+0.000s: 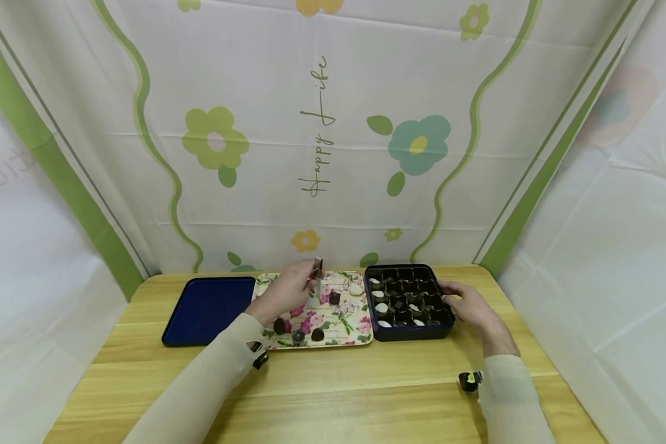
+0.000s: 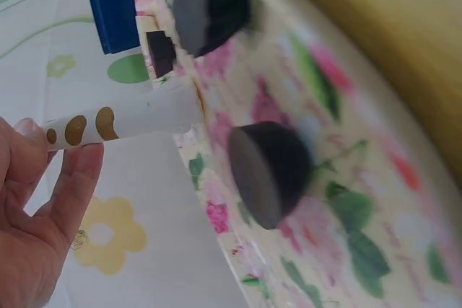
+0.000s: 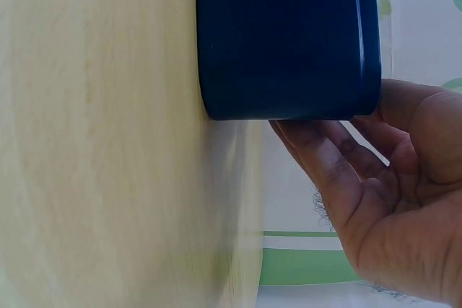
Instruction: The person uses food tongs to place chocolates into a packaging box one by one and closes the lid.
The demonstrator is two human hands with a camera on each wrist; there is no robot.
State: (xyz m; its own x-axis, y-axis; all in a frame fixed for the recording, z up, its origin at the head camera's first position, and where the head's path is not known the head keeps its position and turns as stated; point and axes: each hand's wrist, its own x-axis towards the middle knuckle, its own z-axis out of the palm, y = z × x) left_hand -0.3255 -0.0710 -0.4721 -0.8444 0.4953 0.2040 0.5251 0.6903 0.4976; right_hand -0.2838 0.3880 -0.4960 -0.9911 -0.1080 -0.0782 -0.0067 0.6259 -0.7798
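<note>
My left hand (image 1: 290,287) pinches the upper end of a slim white tool with gold oval spots (image 2: 130,122). The tool's wide pale end points down at a floral tray (image 1: 344,327), where it appears to touch the surface. Around it on the tray lie several dark chocolates (image 1: 317,334) and one cream-coloured piece (image 1: 356,289). My right hand (image 1: 472,305) rests its fingers and thumb against the right wall of a dark blue box (image 3: 289,41). Dark and white pieces sit in some compartments of the black insert (image 1: 405,290).
A flat dark blue lid (image 1: 211,308) lies left of the floral tray. Lid, tray and box stand in a row along the back of the wooden table (image 1: 333,394). White flower-printed cloth (image 1: 333,123) hangs behind and at both sides.
</note>
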